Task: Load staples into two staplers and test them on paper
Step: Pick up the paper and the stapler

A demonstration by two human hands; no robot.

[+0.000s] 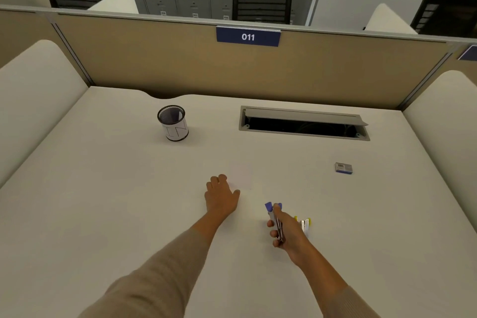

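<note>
From my remote seat, the pale worktop [108, 188] fills most of the view. A tan partition [154, 59] closes it off far ahead of both hands, and a blue plate marked 011 [248, 36] hangs on it. Ahead of the right hand and well apart from it, a cable hatch [304, 124] is set into the worktop with its lid tipped up. Ahead of the left hand and a little to its left stands a black mesh pen cup [173, 122] with a white paper band around it.

My left hand [222, 195] lies palm down on the worktop. Its thumb is spread and its fingertips are bent, and I see nothing in it. My right hand [286, 232] is wrapped around the blue stapler [274, 217], whose blue tip sticks out ahead of the fingers and points away from me. The yellow stapler [305, 226] lies on the worktop just beside that hand on its right, partly hidden by it. A small box of staples [343, 168] sits ahead and to the right, well apart from the right hand.
</note>
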